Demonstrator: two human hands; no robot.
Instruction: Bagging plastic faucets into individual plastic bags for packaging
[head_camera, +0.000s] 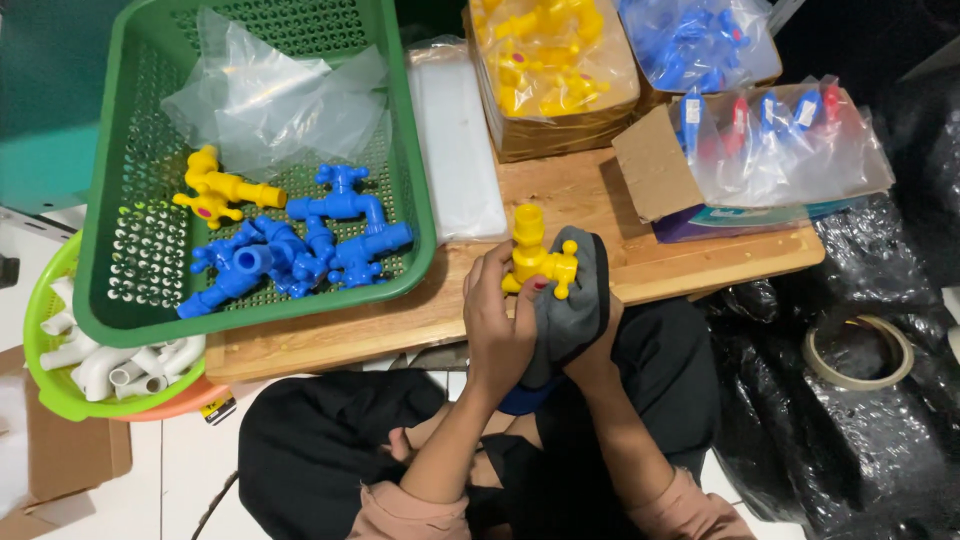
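The left hand (497, 325) closes its fingers around a yellow plastic water tap (534, 256), pinching the tap's body from the nine o'clock side with fingertips curled against it. The right hand (590, 345) sits mostly hidden under a dark grey cloth (580, 300), which it grips and presses against the tap from the three o'clock side; how far its fingers are curled beneath the cloth cannot be told. The tap stands upright, threaded end at twelve o'clock, just over the near edge of a low wooden table (560, 195), above the person's lap.

At ten o'clock from the hands, a green perforated plastic basket (120, 250) rests on the table and holds a cluster of blue plastic taps (300, 250), one more yellow tap (215, 190) and a crumpled clear plastic bag (270, 100). Beyond it, at nine o'clock, a lime-green round basket (50, 395) contains white plastic pipe elbows (110, 370). At twelve o'clock stands a cardboard box of bagged yellow taps (550, 60), and at two o'clock lie clear bags of blue and red taps (780, 135). A roll of tape (858, 350) lies on black plastic sheeting (850, 440) at three o'clock.
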